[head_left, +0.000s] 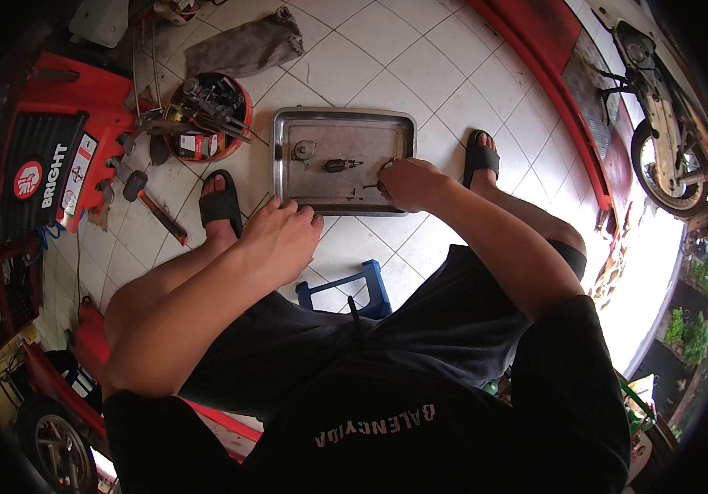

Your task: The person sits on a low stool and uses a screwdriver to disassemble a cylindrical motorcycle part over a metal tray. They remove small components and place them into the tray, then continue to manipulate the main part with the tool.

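A shallow metal tray (345, 112) lies on the floor between my feet. At its near left corner is my left hand (284, 239), its bent fingers closed over the rim. My right hand (407, 185) reaches into the tray's right side with fingers curled together; what they grip is mostly hidden. A thin small piece (369, 187) shows by those fingertips. In the tray's middle lies a dark cylindrical part with a narrow shaft (342, 165), resembling a small motor armature. Left of it sits a round metal cap-like part (303, 150).
A red round tub (243, 103) full of tools and parts stands left of the tray. A mallet (156, 206) lies nearer me, and a grey rag (247, 45) farther off. A blue plastic frame (377, 288) sits between my legs. A motorcycle (667, 140) stands at right.
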Available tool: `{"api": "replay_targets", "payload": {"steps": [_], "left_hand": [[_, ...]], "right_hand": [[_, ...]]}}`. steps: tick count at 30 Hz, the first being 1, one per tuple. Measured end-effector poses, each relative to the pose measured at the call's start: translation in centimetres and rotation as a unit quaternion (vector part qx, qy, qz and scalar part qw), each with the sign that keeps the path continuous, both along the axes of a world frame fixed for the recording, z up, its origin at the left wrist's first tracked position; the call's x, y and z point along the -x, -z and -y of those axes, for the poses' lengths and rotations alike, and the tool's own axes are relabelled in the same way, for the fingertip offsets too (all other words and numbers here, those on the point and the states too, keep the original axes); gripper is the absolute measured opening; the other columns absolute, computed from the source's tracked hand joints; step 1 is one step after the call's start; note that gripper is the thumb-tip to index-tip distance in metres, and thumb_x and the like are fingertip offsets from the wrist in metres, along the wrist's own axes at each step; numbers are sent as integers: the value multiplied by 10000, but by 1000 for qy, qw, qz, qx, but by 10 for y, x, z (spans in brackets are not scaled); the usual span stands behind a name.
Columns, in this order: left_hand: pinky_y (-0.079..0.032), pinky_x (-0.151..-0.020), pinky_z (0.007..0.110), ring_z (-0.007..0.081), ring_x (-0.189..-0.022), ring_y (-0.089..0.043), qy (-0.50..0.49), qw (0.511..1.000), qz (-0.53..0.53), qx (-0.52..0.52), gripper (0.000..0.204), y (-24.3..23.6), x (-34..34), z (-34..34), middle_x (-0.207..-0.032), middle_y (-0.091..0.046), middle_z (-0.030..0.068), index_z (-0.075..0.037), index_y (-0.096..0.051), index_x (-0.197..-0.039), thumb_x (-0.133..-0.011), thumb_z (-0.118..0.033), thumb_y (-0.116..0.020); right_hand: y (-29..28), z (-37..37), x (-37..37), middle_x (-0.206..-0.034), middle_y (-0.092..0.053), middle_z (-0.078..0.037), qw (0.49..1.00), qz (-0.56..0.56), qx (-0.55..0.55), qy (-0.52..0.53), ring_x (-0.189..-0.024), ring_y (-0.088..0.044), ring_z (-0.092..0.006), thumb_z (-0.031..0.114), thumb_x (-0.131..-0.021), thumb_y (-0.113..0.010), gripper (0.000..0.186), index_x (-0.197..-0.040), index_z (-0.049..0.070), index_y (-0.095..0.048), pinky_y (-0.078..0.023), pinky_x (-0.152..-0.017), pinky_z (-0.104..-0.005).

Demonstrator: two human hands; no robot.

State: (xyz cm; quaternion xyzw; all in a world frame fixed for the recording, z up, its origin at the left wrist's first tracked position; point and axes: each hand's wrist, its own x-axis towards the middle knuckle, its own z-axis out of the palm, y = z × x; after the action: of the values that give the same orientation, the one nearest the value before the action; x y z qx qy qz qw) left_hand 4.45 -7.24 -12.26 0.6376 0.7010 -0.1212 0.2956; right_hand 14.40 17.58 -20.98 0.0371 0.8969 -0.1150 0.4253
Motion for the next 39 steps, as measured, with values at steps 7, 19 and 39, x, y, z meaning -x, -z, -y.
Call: {"api": "replay_targets", "payload": {"steps": [7, 19, 39], "left_hand": [[-455, -1065, 424, 278, -1174, -623, -1, 1000, 1, 1, 556, -1, 0, -1, -1189, -653, 120, -25, -608, -1291, -839, -287, -796], [-465, -1042, 426, 280, -1151, -636, 2, 1000, 4, -21, 481, -2, 0, -1, -1162, -670, 125, -12, -628, -1264, -855, -239, -744], [-448, -1065, 421, 274, -1184, -613, 1, 1000, 7, -3, 537, 1, -2, -4, -1190, -650, 115, -26, -612, -1267, -832, -278, -801]], "right_hand": [[1, 5, -7, -998, -751, -186, 996, -55, 54, -49, -987, -729, -363, 219, -974, -551, 285, -985, 33, -766, -587, -858, -451], [-1, 9, -8, -979, -742, -159, 996, -37, 61, -58, -980, -714, -354, 289, -987, -597, 266, -1048, 66, -728, -561, -877, -458], [8, 33, 6, -1012, -740, -171, 982, -137, 125, 38, -962, -722, -367, 320, -1036, -543, 304, -1253, 127, -632, -578, -846, -484]]}}
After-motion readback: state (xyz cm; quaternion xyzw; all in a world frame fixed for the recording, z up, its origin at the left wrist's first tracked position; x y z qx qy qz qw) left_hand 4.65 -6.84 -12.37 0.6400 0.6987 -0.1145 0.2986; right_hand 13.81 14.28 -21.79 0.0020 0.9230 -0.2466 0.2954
